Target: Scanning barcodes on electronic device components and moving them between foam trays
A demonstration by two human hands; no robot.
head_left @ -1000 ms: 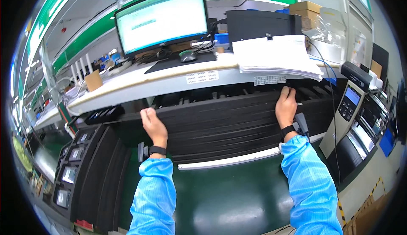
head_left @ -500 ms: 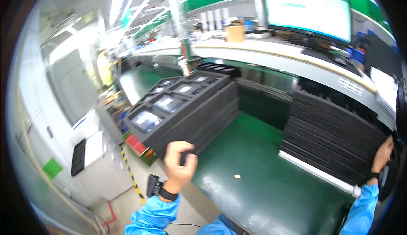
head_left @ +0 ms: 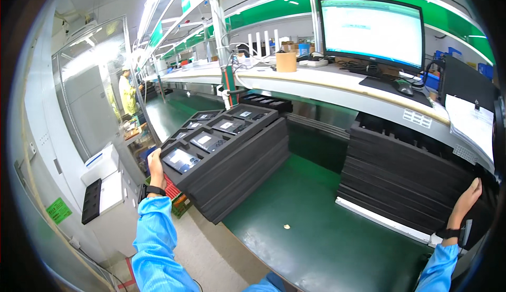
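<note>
So the left hand (head_left: 156,169) is on the near left corner of the left stack of black trays (head_left: 247,173), fingers partly hidden so I can't tell if it's really pinching the edge, and well right of that stack the right hand (head_left: 467,201) is by the far end of another black stack (head_left: 403,173), grip impossible to tell too. Left stack's top tray has flat items (head_left: 182,160) in its pockets, with green bench (head_left: 316,234) to its right. Behind it to the right there's a lit monitor (head_left: 371,31), and way back left a person in yellow (head_left: 127,93).
</note>
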